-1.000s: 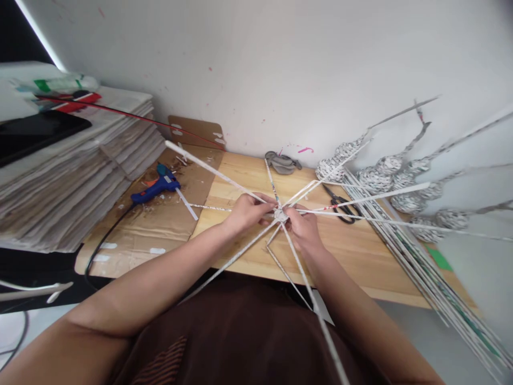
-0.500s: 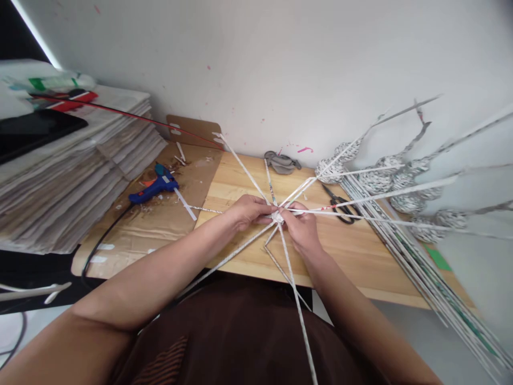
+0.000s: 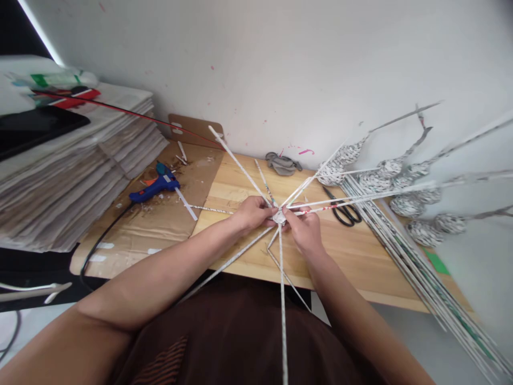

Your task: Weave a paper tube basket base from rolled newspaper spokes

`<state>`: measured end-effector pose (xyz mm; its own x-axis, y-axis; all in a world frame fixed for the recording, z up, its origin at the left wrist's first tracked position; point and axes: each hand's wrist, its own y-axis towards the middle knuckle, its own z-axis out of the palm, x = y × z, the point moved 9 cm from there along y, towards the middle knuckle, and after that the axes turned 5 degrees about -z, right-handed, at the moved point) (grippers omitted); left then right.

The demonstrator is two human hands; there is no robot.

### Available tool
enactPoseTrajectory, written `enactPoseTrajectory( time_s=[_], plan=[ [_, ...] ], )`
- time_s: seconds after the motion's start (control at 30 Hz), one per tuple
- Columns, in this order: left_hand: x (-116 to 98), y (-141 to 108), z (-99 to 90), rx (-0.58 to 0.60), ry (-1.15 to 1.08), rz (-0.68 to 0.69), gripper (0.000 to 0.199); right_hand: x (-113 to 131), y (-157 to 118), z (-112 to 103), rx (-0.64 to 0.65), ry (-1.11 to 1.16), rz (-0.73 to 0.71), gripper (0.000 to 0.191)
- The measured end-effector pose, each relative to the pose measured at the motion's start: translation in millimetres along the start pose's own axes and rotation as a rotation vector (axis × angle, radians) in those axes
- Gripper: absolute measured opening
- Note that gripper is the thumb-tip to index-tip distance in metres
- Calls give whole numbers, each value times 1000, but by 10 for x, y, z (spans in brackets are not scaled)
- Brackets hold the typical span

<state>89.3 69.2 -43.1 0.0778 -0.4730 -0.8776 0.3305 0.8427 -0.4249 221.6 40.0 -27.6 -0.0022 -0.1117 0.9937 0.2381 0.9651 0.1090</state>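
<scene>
Rolled newspaper strips radiate from a small woven paper centre (image 3: 279, 216), held just above the wooden table. From the left, my left hand (image 3: 256, 212) pinches this centre, thumb on top and fingers curled beneath. My right hand (image 3: 303, 225) grips its other side, the thumb pressed near the middle where strips cross. One long paper strip (image 3: 282, 299) hangs from the centre down over the brown apron. Other strips reach toward the wall and out to the right. The undersides of my fingers are hidden.
A blue glue gun (image 3: 155, 187) lies on cardboard (image 3: 168, 230) at left, beside a tall newspaper stack (image 3: 80, 182). Black scissors (image 3: 343, 207), a bundle of paper tubes (image 3: 404, 267) and several gourd-shaped woven pieces (image 3: 372, 181) are at right. A grey cloth (image 3: 282, 163) lies by the wall.
The woven centre has turned slightly in my hands. The strip toward me swung left to hang nearly straight, and the far-left strips shifted left. Both hands keep their hold.
</scene>
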Motion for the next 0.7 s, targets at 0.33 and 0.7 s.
enactPoseTrajectory(
  time_s=[0.33,0.7],
  plan=[
    [21,23,22,59,-115,-88,11,-35,13,-14,6,-22,-9,28],
    [81,-3,101,108,-209,-175,7,28,36,0,32,68,-34,23]
  ],
)
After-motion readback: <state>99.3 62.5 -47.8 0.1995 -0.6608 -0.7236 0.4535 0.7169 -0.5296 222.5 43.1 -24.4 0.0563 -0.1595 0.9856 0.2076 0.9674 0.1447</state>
